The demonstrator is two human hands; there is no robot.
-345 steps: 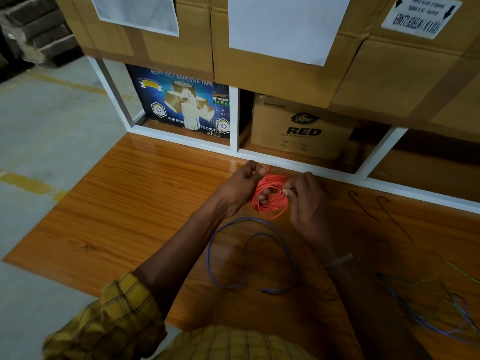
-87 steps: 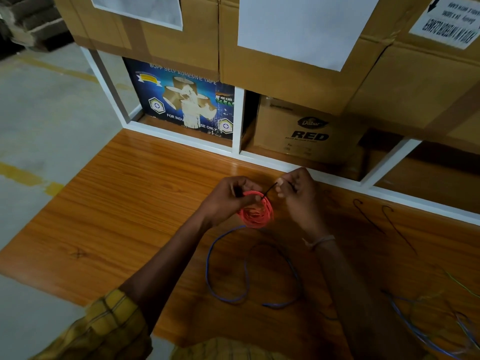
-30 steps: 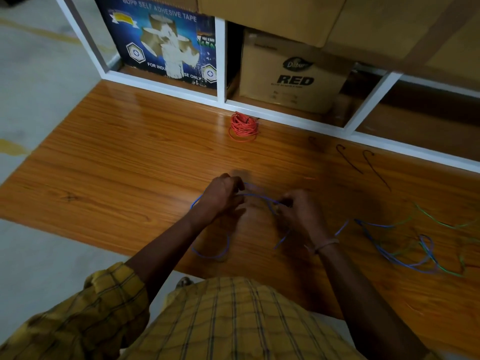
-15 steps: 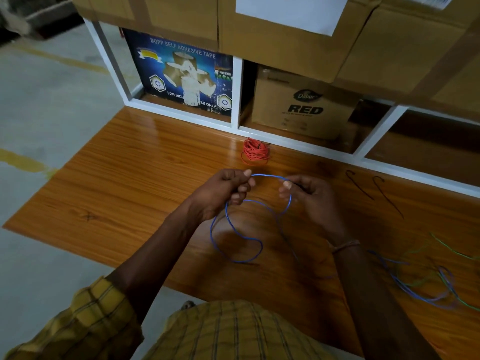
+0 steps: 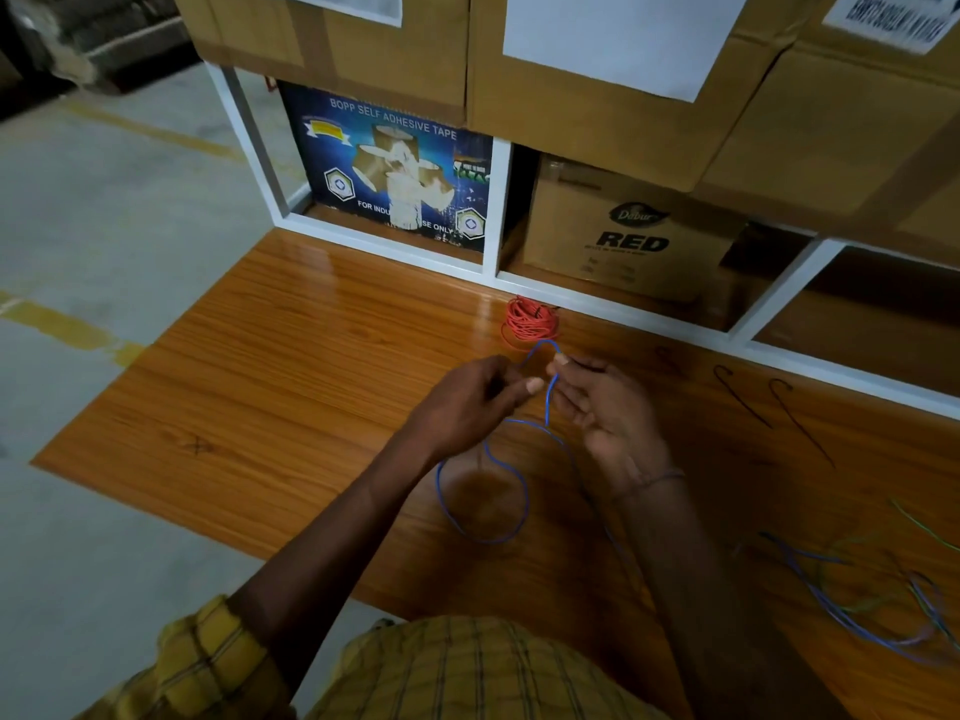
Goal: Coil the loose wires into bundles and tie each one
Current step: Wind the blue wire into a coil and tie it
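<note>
1. Our blue wire (image 5: 488, 491) is thin, arching between our hands and hanging in a loose loop over the wooden table (image 5: 291, 387).
2. Our left hand (image 5: 467, 402) pinches it.
3. Our right hand (image 5: 602, 407) holds it between thumb and loosely curled fingers.
4. The red coil (image 5: 530, 320) lies behind, by the shelf.

Wooden table (image 5: 291, 387) – behind it a tape box (image 5: 395, 174) beside a "RED" carton (image 5: 634, 231).

Left hand (image 5: 475, 394) pinching (fingers curled), right hand (image 5: 605, 407) palm up, grip closed

One red wire bundle (image 5: 530, 320), one blue wire (image 5: 483, 491), two black ties (image 5: 769, 407), two hands (image 5: 467, 402).
</note>
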